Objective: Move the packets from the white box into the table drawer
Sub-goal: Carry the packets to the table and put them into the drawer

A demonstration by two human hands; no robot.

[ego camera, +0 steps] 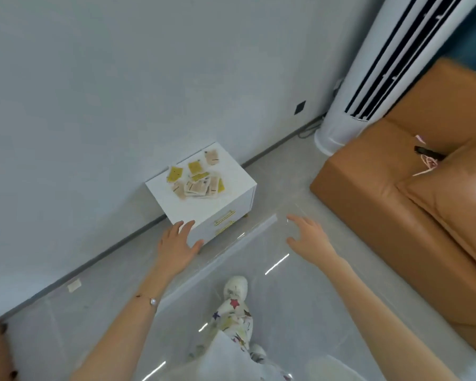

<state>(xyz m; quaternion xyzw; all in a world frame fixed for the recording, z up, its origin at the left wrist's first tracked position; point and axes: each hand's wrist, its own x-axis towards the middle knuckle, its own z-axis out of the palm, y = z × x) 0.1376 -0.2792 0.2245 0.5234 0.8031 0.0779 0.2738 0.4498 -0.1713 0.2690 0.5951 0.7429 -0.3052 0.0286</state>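
Packets [197, 180], yellow and beige, lie in a loose heap on the top surface [182, 209] of the white table [248, 193] at the centre of the frame. One beige packet sits apart from the heap, nearer the wall. No separate white box shows, and the pile rests bare on the top. Both drawers [232, 210] are closed, their gold handles [224, 217] facing the lower right.

The left hand [176, 244] reaches in from below with fingers spread and released, holding nothing. It overlaps the table's near corner, but I cannot tell whether it touches. The right hand [308, 237] is also loose-fingered and empty, over the floor to the right of the drawer fronts.

The outstretched arms suggest a reach for a handle first, since no packet can go in while the drawers are closed. An orange sofa [382, 188] stands at the right, well apart.
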